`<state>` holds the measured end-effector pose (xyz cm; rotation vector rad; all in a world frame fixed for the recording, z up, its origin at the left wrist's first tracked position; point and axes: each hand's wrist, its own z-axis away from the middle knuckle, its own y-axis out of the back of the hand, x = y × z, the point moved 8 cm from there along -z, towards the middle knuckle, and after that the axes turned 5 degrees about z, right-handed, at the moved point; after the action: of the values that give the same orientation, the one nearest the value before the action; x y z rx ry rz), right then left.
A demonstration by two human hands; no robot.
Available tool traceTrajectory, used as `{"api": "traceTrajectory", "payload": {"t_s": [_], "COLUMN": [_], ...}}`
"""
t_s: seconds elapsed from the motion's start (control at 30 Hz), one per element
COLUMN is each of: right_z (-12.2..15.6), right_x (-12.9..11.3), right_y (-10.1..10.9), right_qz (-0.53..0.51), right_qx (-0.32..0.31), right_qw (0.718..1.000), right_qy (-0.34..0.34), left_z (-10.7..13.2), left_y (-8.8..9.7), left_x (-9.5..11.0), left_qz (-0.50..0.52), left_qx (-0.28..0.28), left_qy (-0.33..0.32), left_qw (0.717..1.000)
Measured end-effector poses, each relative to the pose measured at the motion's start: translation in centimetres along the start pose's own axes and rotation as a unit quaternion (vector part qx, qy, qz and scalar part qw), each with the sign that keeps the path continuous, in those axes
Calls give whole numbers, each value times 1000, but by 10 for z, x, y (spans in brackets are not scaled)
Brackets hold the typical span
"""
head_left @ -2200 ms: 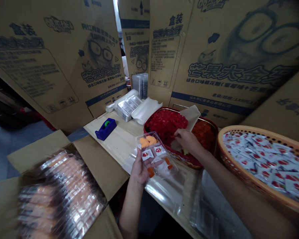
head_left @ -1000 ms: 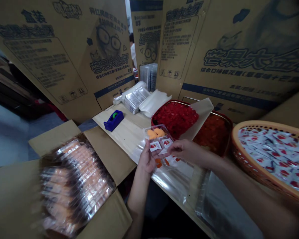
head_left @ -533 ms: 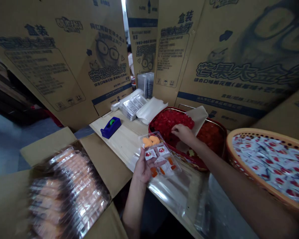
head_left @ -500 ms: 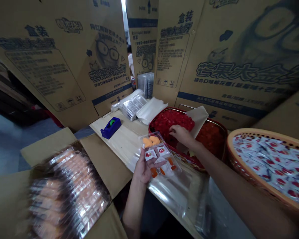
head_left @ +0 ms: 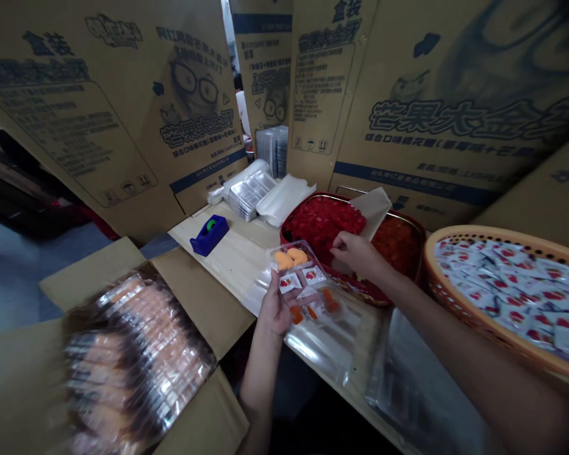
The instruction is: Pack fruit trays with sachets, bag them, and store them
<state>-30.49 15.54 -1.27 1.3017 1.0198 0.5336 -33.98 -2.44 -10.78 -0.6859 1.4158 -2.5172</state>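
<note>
My left hand (head_left: 275, 309) grips a clear plastic tray (head_left: 313, 297) of orange candies (head_left: 285, 258) and red-printed sachets (head_left: 290, 283) above the pale wooden counter (head_left: 232, 256). My right hand (head_left: 358, 256), fingers curled, hides whether it holds anything, just over a red-rimmed tray (head_left: 298, 206) of red candy (head_left: 322, 221).

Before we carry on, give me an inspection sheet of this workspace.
Surface: pale wooden board, with a clear plastic sheet along its front.
Job's things: clear plastic tray holding orange pieces and red-printed sachets; red tray of red pieces.
Clutter: blue tape dispenser; stacked clear trays.
Hands: left hand grips the clear plastic tray; right hand is over the red tray.
Cables: nothing seen.
Surroundings: printed cartons behind; open carton of packs left; woven basket of sachets right.
</note>
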Motion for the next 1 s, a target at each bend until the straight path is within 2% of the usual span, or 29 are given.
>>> {"api": "traceTrajectory", "payload": {"t_s": [0.07, 0.17, 0.23, 0.27, 0.33, 0.4, 0.47, 0.5, 0.6, 0.7, 0.83, 1.0], "right_z": [28, 71, 95, 105, 124, 143, 160, 166, 174, 175, 175, 179], "right_x": [-13, -34, -40, -39, -23, 8, 41, 54, 79, 86, 89, 97], "right_y": [6, 4, 4, 7, 19, 28, 25, 19, -6, -19, -20, -17], "right_qz": [-78, -193, -208, -205, -175, -110, -28, 4, 66, 100, 99, 80], "right_qx": [-13, -52, -52, -30, 62, 164, 213, 214, 179, 155, 165, 227], "right_qw": [996, 976, 972, 973, 980, 980, 970, 966, 960, 956, 955, 942], "right_qy": [37, 85, 98, 101, 72, -13, -111, -146, -206, -227, -227, -232], "left_z": [1, 4, 7, 9, 12, 15, 17, 18, 22, 26, 28, 25], "left_y": [-3, -9, -10, -10, -10, -8, -6, -6, -7, -9, -7, 0], "left_x": [-4, -13, -24, -30, -40, -46, -49, -50, -49, -48, -51, -52], "left_qz": [-6, -14, -21, -26, -37, -43, -45, -47, -59, -62, -77, -105], "left_qx": [-12, -30, -29, -28, -30, -32, -32, -33, -36, -39, -47, -46], "left_qy": [9, 7, 33, 51, 81, 95, 99, 100, 89, 80, 94, 90], "left_qw": [1000, 999, 999, 998, 996, 994, 994, 993, 994, 994, 991, 989]}}
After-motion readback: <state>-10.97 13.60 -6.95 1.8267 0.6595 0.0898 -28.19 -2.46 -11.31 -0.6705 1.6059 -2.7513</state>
